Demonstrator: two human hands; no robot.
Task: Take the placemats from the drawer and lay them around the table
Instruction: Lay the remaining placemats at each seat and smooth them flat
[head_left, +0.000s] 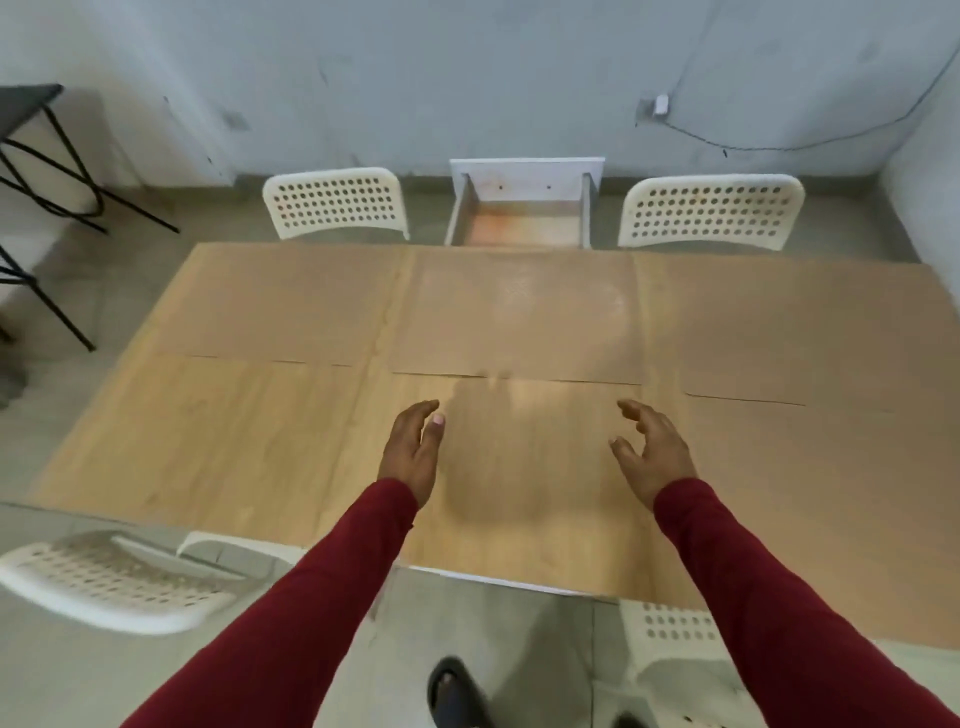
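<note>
Three tan placemats lie side by side along the far half of the wooden table (234, 457): a left placemat (280, 304), a middle placemat (519, 317) and a right placemat (795, 327). Beyond the far edge a white drawer (519, 213) stands pulled open and looks empty. My left hand (413, 449) and my right hand (652, 452) hover over the near half of the table, fingers apart, holding nothing. Both sit just short of the middle placemat's near edge.
Two white perforated chairs stand at the far side, a left chair (335, 202) and a right chair (711, 210). Two more sit at the near side, one (119, 582) at the left and one (675, 639) at the right. A black metal stand (47, 171) is far left. My sandalled foot (452, 691) shows below.
</note>
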